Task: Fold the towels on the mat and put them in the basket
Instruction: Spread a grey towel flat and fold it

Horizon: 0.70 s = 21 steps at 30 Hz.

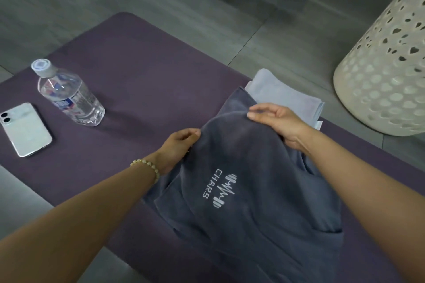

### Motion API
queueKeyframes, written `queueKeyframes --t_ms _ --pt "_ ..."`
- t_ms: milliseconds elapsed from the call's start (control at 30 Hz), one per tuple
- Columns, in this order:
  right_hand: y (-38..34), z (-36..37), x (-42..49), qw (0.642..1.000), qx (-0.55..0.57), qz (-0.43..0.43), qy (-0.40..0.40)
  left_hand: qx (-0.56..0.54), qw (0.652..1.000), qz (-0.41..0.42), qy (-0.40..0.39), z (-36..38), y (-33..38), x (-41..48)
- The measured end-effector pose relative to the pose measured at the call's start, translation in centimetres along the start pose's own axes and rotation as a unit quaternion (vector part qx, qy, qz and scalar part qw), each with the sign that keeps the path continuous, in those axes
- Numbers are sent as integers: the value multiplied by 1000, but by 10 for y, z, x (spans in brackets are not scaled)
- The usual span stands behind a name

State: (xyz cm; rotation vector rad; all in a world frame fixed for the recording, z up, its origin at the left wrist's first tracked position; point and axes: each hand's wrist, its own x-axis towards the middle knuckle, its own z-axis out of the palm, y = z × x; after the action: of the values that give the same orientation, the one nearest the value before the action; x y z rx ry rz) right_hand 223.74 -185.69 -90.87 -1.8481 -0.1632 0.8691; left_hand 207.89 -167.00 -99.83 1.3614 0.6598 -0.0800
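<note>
slate-grey towel with white "chars" logo point(241, 167): laid on purple mat point(138, 71), upper edge pinched by left hand point(177, 147) and right hand point(276, 122). pale folded towel point(282, 96): partly covered behind it. cream perforated basket point(386, 64): on the floor to the right. clear plastic water bottle point(69, 96), white phone point(25, 128): on the mat to the left.

I count two towels on one purple foam mat point(142, 71): a dark grey towel with a white logo point(241, 156) and a folded pale white towel point(282, 92) at its right edge. I also count one clear plastic water bottle point(69, 96), one white smartphone point(24, 128) and one cream perforated basket point(386, 64).

Home: floor mat point(142, 71), laundry basket point(386, 71)
</note>
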Motion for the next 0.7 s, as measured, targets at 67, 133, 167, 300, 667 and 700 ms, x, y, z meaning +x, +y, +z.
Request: queueKeyframes --t_ms 67,133,167,300,667,700 --pt "1 -3 11 990 -87 -73 81 35 999 3 15 0 1 2" --pt "8 -1 21 977 -163 -71 115 67 997 -14 19 -1 -1 5" --pt "12 1 25 979 -162 -38 118 78 997 -25 13 -2 -3 5" --pt "15 9 36 988 -117 53 88 120 991 -45 -26 -9 -11 3" --pt "9 34 54 969 -240 2 64 85 994 -20 -71 -6 -8 2" --pt "7 38 54 971 -231 -4 61 80 994 -19 -74 -5 -9 3"
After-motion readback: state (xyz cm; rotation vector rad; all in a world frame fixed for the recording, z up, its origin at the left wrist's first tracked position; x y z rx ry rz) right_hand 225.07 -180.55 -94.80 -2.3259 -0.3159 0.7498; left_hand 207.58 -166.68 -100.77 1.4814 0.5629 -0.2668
